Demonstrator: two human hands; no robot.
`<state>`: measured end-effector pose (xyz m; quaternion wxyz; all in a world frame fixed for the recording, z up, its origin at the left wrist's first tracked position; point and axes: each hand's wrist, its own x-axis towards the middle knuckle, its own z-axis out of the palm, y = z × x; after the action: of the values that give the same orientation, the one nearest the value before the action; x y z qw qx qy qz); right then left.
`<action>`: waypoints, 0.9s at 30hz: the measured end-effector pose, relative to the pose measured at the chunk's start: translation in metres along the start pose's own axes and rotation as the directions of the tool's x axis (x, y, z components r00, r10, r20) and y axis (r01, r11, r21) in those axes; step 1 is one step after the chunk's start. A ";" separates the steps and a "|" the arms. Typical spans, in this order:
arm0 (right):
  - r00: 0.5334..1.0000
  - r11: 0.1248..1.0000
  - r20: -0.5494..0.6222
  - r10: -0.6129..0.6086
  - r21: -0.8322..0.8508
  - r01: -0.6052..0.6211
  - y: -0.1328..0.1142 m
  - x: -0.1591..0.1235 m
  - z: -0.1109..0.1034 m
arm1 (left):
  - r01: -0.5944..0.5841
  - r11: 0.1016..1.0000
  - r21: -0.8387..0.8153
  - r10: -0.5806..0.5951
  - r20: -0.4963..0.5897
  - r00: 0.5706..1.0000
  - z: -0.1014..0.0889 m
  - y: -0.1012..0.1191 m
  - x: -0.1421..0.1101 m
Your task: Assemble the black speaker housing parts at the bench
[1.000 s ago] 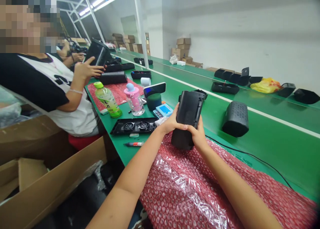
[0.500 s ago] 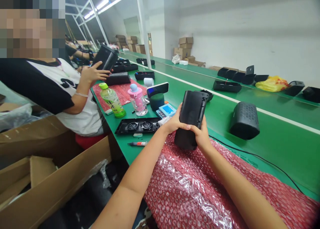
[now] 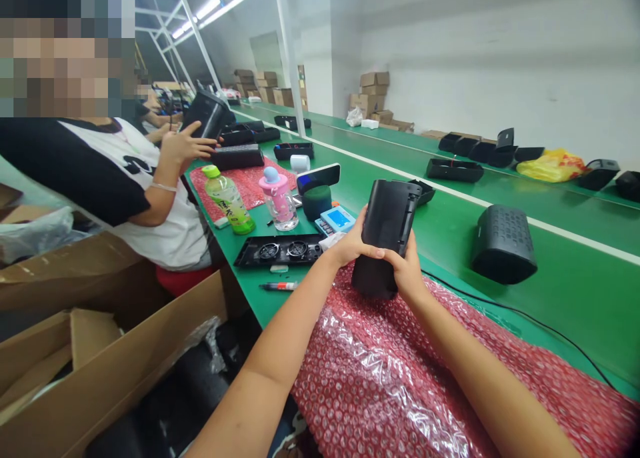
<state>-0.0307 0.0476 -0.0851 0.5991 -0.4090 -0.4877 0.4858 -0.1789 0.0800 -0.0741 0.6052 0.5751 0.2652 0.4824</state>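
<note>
Between my two hands a black speaker housing (image 3: 385,218) is held tilted upright above red bubble wrap (image 3: 380,371). My left hand (image 3: 356,241) wraps its left side, and my right hand (image 3: 406,261) grips its right side; both thumbs meet across the front face. A slot with small fittings runs down the housing's right edge. The fingers behind it are hidden. Left of my hands lies a black panel with two round speaker openings (image 3: 280,250). A pen-like tool with a red band (image 3: 279,286) lies on the green table in front of it.
A green-capped bottle (image 3: 229,201), a pink cup (image 3: 278,201), a phone (image 3: 319,177) and a blue device (image 3: 336,221) stand left. Another black speaker (image 3: 504,245) sits on the belt at right. A cable (image 3: 520,310) crosses the table. A co-worker (image 3: 150,171) holds a similar housing; cardboard boxes (image 3: 115,358) stand below.
The speaker on the belt has shifted slightly right. My hands keep the same grip on the housing, and the whole view has moved a little.
</note>
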 end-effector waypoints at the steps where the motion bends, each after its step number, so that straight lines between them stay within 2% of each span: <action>1: 1.000 1.000 0.003 0.004 0.004 -0.004 0.000 0.000 0.000 | 0.002 1.000 0.001 -0.002 0.000 1.000 0.000 0.001 0.000; 12: 0.998 0.998 0.010 -0.068 -0.015 0.068 0.006 0.001 -0.002 | 0.024 0.998 -0.059 -0.026 -0.037 0.999 0.003 0.000 -0.002; 21: 1.000 0.999 -0.006 -0.016 -0.040 0.016 0.004 0.002 -0.001 | 0.020 0.999 -0.030 -0.021 -0.031 0.999 0.002 0.000 -0.001; 27: 1.000 0.999 -0.004 -0.025 -0.045 0.025 0.004 0.001 -0.001 | 0.007 0.999 -0.047 -0.008 -0.034 0.999 0.002 0.000 -0.001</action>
<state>-0.0304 0.0497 -0.0886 0.5969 -0.4172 -0.5023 0.4662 -0.1775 0.0787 -0.0744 0.6158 0.5513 0.2663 0.4960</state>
